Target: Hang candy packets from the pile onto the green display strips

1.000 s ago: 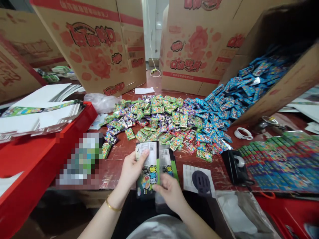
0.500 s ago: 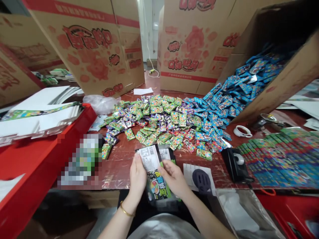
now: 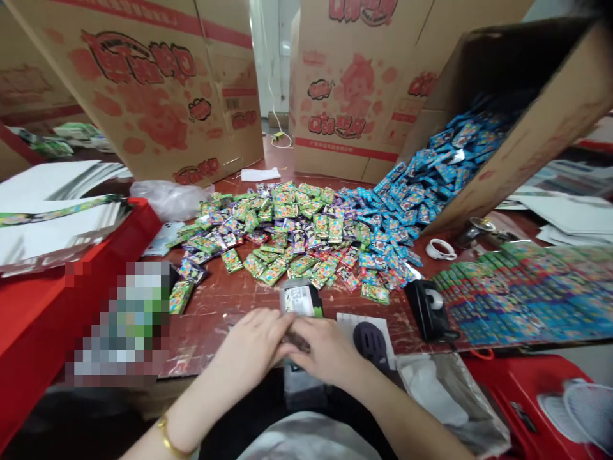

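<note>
My left hand [image 3: 256, 342] and my right hand [image 3: 328, 348] meet over a black-and-green printed packaging bag [image 3: 299, 299] at the near table edge. Its top end, with a white barcode panel, shows beyond my hands. A clear plastic-looking part [image 3: 301, 386] hangs below them. My left fingers lie pressed together across the bag, touching my right hand. The right fingers are bent inward, closed about it; the hands cover its middle and the exact grip. Farther back lies a heap of small candy packets [image 3: 287, 233] in green, purple, red and blue.
An open carton [image 3: 522, 153] spills blue packets at right. Near it are a tape dispenser [image 3: 431, 310], a white tape roll [image 3: 440, 249] and rows of printed packets [image 3: 536, 287]. At left stands a red tray [image 3: 110, 268] with paper sheets. Tall cartons [image 3: 167, 96] stand behind.
My hands have drawn together over the packaging bag; before, they were apart, holding two overlapping printed pieces. The bag's printed front is now mostly covered. The view has shifted slightly right.
</note>
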A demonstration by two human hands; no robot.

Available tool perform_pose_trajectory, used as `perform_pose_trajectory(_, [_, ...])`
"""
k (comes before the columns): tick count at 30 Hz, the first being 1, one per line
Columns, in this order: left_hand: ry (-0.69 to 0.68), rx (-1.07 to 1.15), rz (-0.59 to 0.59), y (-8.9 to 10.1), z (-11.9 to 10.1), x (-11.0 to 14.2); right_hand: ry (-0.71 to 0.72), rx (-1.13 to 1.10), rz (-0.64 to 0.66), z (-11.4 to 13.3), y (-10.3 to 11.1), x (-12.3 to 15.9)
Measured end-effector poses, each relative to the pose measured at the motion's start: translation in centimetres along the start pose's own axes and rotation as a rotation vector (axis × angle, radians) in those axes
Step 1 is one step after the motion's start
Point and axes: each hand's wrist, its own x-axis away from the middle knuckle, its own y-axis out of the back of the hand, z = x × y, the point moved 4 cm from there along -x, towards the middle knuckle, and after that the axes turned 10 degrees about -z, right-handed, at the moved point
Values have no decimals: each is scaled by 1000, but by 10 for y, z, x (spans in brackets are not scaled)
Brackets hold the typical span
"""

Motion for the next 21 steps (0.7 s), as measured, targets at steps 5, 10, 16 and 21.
perform_pose_trajectory(5, [233,53,-60,13,27,13,-296,-557,12,-19,26,3])
perform_pose_trajectory(10, [462,270,-83,-4,26,21,-500,-1145,-96,-35,4,-1])
perform_pose_trajectory(16, [707,478,69,-27,21,23,-758,-1537,-45,-39,-29,-7])
perform_pose_trajectory(21, [738,576,56,-18,26,23,-556,-1145,-201,-23,-11,-13])
